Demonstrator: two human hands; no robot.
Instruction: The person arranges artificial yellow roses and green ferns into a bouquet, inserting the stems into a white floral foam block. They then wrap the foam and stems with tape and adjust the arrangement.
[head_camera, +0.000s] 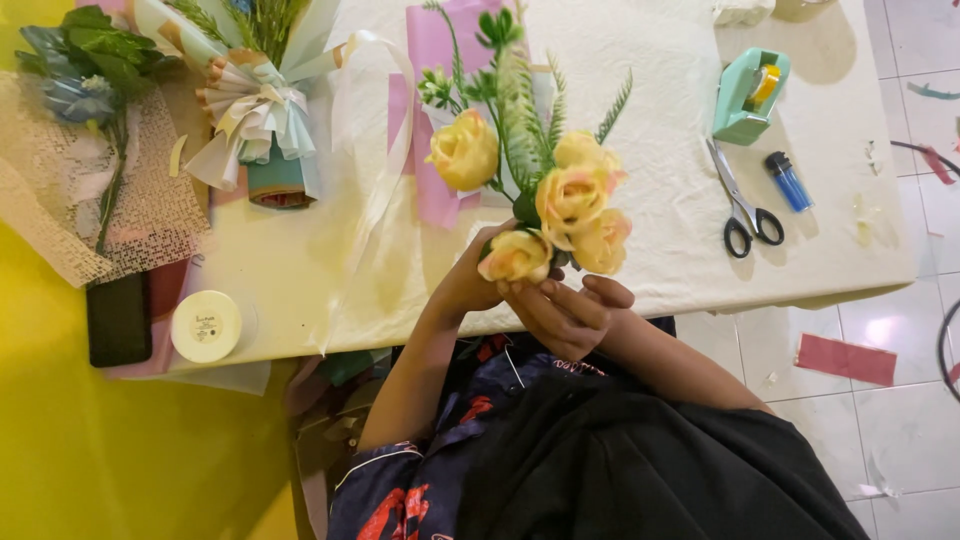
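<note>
I hold a bunch of artificial yellow-peach roses (565, 205) with green fern sprigs (520, 110) above the near edge of a white-covered table (660, 230). My left hand (470, 280) grips the stems from the left, just under the lowest bloom. My right hand (572, 312) cups the stems from below and the right, fingers curled against them. The stems themselves are hidden inside both hands. One larger yellow rose (463, 150) stands out to the upper left of the bunch.
Scissors (743, 205), a blue lighter (789, 181) and a mint tape dispenser (748, 95) lie to the right. Pink wrapping paper (432, 120) and white ribbon (375, 150) lie behind the flowers. A wrapped bouquet (255, 100), mesh sheet with blue flower (90, 170), a dark phone (118, 318) and a round ribbon roll (206, 326) sit at left.
</note>
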